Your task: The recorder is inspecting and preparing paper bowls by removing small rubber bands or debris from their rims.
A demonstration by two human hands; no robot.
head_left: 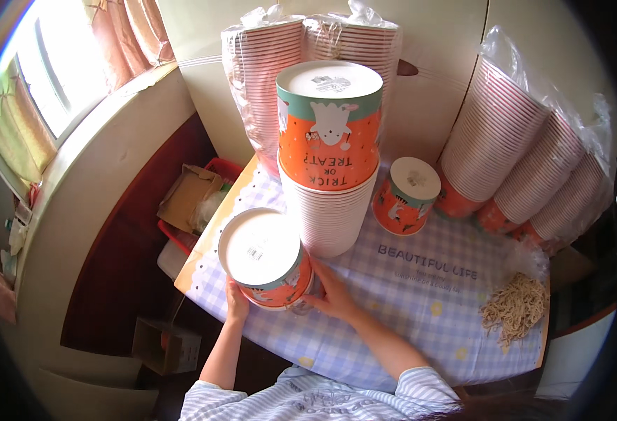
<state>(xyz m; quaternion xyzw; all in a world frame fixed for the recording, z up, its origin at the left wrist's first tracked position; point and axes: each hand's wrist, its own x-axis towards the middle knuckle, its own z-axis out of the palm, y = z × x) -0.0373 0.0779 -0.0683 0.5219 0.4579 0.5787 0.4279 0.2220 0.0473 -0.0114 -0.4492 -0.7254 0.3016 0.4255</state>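
Clock: read from the held tub [276, 288], 12 pointing away from the person.
Table: a blue-and-white checked cloth [406, 302] with printed lettering covers it.
Window: bright, between 10 and 11, with patterned curtains [122, 35] beside it.
Floor side: a red crate [225, 168] holding cardboard toward 10–11; an open carton [178, 351] toward 7–8.
Stacks: two bagged stacks [263, 70] at 12, a tall upturned stack [329, 210] at 1, more wrapped stacks [494, 133] at 2.
Loose pieces: a single upturned tub [404, 210] at 2; a tan string bundle [515, 309] at 3.
Held tub: upside down, white base up — near the table's front-left edge, just beside the tall stack.
Left hand [236, 303]: forearm from 7, fingers clamped on the tub's side, their ends partly hidden.
Right hand [335, 293]: forearm slanting from 4, thumb and fingers spread, clamped on the opposite side.
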